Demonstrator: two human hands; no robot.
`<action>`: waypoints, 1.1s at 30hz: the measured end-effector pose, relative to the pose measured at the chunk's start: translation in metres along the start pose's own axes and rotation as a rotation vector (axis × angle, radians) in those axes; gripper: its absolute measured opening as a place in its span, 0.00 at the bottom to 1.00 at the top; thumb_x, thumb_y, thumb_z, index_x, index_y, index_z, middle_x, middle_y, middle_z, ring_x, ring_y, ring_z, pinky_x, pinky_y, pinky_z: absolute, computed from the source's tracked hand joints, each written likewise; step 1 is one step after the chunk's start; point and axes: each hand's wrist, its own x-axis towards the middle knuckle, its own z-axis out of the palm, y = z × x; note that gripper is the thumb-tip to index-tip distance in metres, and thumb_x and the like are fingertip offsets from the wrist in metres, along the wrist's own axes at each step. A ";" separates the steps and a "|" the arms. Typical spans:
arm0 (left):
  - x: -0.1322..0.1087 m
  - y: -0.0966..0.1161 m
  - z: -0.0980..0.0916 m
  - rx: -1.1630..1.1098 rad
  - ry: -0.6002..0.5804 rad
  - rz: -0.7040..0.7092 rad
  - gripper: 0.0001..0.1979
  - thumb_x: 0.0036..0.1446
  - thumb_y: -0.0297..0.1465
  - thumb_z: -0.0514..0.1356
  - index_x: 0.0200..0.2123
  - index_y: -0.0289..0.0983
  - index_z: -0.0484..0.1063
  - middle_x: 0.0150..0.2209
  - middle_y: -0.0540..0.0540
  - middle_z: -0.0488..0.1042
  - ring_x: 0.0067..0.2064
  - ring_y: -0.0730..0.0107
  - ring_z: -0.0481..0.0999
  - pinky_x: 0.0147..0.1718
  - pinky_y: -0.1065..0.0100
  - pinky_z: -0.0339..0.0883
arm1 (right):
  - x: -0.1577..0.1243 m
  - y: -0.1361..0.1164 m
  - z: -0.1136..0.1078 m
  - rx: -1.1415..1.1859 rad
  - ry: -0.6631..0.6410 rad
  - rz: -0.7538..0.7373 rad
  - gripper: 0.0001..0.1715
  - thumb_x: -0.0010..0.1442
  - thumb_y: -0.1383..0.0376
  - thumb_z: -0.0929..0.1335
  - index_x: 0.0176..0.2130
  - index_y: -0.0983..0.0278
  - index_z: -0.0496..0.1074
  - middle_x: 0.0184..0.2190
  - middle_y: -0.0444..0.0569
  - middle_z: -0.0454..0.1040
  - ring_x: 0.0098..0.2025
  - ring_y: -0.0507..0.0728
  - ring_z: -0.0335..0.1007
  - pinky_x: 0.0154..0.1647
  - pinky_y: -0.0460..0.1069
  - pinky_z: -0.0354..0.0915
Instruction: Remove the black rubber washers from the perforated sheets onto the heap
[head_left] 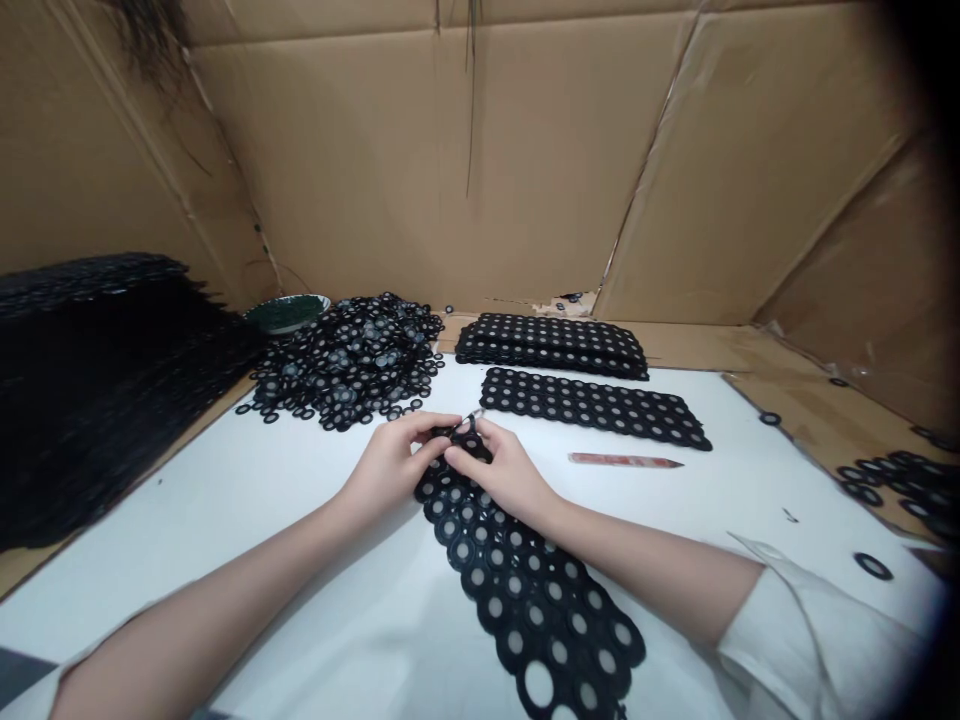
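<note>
Pinching ring strip (516, 585), left fingers (431, 455) and right fingers (466, 463) closed on far end; long run joined, loose rings (349, 370) unjoined.

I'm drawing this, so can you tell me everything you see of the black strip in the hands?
The strip is a long band of black rings packed in rows, with pale round centres and scalloped edges. It looks like rubber or plastic. It slants across the white table, its near end reaching the picture's bottom edge, where one pale circle looks bigger. The left hand and right hand grip its far end.
</note>
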 end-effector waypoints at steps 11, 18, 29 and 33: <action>0.006 -0.011 -0.023 0.300 0.354 0.106 0.12 0.55 0.29 0.48 0.40 0.38 0.68 0.40 0.47 0.71 0.39 0.70 0.69 0.37 0.70 0.63 | 0.001 0.003 0.001 0.005 -0.018 0.137 0.10 0.52 0.59 0.61 0.28 0.64 0.60 0.21 0.41 0.61 0.20 0.48 0.55 0.20 0.44 0.58; 0.001 -0.011 -0.002 0.289 0.021 0.061 0.13 0.55 0.27 0.47 0.39 0.38 0.69 0.37 0.48 0.71 0.39 0.70 0.69 0.39 0.68 0.62 | 0.000 0.000 0.001 0.085 0.024 0.127 0.09 0.51 0.62 0.62 0.35 0.63 0.61 0.24 0.41 0.62 0.22 0.49 0.58 0.21 0.45 0.59; 0.002 -0.008 0.000 0.119 -0.136 -0.020 0.14 0.53 0.29 0.49 0.42 0.40 0.68 0.42 0.47 0.72 0.43 0.66 0.69 0.44 0.64 0.61 | -0.002 0.001 0.001 0.062 0.033 0.092 0.09 0.52 0.61 0.62 0.35 0.62 0.61 0.27 0.42 0.63 0.24 0.49 0.59 0.27 0.47 0.61; 0.009 -0.022 -0.012 0.092 0.025 -0.099 0.14 0.54 0.28 0.45 0.37 0.38 0.70 0.38 0.47 0.73 0.40 0.67 0.70 0.42 0.64 0.62 | -0.001 0.004 0.001 0.054 -0.001 0.110 0.10 0.52 0.60 0.61 0.36 0.62 0.60 0.28 0.43 0.64 0.21 0.48 0.58 0.21 0.45 0.60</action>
